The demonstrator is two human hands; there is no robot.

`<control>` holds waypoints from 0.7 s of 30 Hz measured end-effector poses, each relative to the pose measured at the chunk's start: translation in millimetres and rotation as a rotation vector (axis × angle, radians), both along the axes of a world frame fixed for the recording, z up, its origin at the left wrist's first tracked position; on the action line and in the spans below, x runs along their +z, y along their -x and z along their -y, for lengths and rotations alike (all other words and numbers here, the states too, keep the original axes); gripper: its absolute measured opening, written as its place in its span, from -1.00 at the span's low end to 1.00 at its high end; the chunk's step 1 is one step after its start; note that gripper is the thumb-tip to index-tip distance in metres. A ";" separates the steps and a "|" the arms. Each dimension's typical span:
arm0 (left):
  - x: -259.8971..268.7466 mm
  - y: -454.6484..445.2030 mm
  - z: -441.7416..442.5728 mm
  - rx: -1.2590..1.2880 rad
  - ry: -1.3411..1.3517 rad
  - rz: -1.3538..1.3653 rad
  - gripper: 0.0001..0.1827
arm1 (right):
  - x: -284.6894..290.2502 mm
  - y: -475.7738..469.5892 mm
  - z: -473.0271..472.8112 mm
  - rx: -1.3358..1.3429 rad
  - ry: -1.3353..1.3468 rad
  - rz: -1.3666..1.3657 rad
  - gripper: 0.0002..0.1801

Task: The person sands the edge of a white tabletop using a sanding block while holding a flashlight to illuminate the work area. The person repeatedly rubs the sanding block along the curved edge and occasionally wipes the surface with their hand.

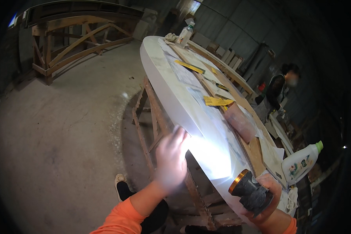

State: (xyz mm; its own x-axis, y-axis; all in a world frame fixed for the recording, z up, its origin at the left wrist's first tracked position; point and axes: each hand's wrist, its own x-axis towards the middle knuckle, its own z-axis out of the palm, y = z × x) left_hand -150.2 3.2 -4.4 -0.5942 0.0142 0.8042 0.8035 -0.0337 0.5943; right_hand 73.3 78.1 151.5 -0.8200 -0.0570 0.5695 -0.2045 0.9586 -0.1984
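My right hand (270,190) grips a black lamp (251,190) with a gold-orange ring around its lens. The lamp is lit, and its beam falls on the side and top edge of a long white slab (161,76) with a rounded end. At the slab's side edge is my left hand (171,158), blurred and partly lit by the beam. Its fingertips are against or very close to the edge. Something pale shows at the fingertips, but whether it is held is unclear. Glare washes out the slab's surface between the two hands.
Yellow strips (218,101), a utility knife (222,87), a pinkish sheet (241,122), a drink bottle (185,35) and a white jug (301,162) lie or stand on the slab. A wooden trestle (156,108) supports it. Another person (276,90) works beyond. A wooden frame (76,44) stands far left.
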 end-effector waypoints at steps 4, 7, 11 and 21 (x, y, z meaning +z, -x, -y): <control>2.5 2.4 0.6 0.011 -0.025 -0.096 -0.59 | -6.0 8.0 4.2 0.003 -0.042 -0.139 -0.18; 3.1 3.7 0.1 0.026 -0.026 -0.104 -0.55 | -1.0 4.4 0.4 -0.006 -0.021 -0.005 -0.17; 0.8 4.2 -0.7 0.088 0.033 -0.050 -0.61 | 1.8 -4.0 -4.7 -0.021 -0.023 -0.011 -0.16; -8.5 5.9 -0.9 0.126 0.071 -0.185 -0.58 | -10.1 -8.8 -4.6 -0.135 0.040 -0.095 -0.14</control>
